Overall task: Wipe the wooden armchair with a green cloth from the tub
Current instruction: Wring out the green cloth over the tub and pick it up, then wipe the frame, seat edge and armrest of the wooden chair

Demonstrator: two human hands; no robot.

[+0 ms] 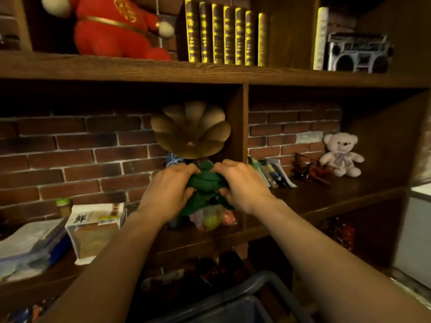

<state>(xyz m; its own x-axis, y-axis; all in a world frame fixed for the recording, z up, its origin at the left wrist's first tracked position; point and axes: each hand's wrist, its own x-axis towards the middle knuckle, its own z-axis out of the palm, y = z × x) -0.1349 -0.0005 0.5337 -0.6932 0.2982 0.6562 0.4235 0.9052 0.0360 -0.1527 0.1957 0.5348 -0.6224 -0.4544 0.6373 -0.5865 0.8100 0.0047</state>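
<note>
A dark green cloth (205, 183) is bunched up between both my hands, held out in front of a wooden shelf unit. My left hand (168, 190) grips its left side and my right hand (242, 183) grips its right side, with folds of the cloth hanging below the fingers. The blue-grey rim of a tub (263, 279) shows at the bottom, under my forearms. No wooden armchair is in view.
The dark wooden shelf (210, 73) stands against a brick wall. A gramophone horn (191, 129) sits just behind the cloth. A white carton (93, 224), a bag of fruit (212, 220), a white teddy bear (341, 153), books (224, 33) and a small boombox (359, 52) fill the shelves.
</note>
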